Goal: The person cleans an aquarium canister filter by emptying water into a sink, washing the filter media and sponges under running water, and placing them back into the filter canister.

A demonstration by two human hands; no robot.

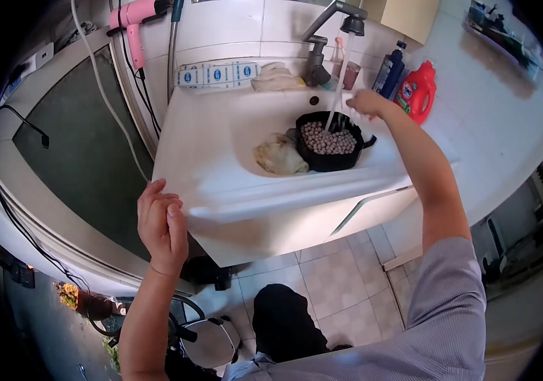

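My right hand (pixel 369 103) is over the right rear of the basin, beside the stream of running water (pixel 338 92). Its fingers point down and are blurred with splashing water, so their grip is unclear. Below it, a black fabric container (pixel 326 164) with a side strap sits in the sink (pixel 239 136). Small pale pinkish-brown balls (pixel 322 140) fill it, and the water falls on them. A crumpled yellowish-white cloth (pixel 278 155) lies against its left side. My left hand (pixel 162 222) hangs near the sink's front left corner, fingers raised and loosely bent, with nothing visible in it.
The dark faucet (pixel 317 60) stands at the back. Behind the basin are a blue-and-white pack (pixel 217 74), light gloves or cloths (pixel 276 77), a cup (pixel 350 75), a dark blue bottle (pixel 389 71) and a red detergent bottle (pixel 416 94). A pink hair dryer (pixel 134 32) hangs upper left.
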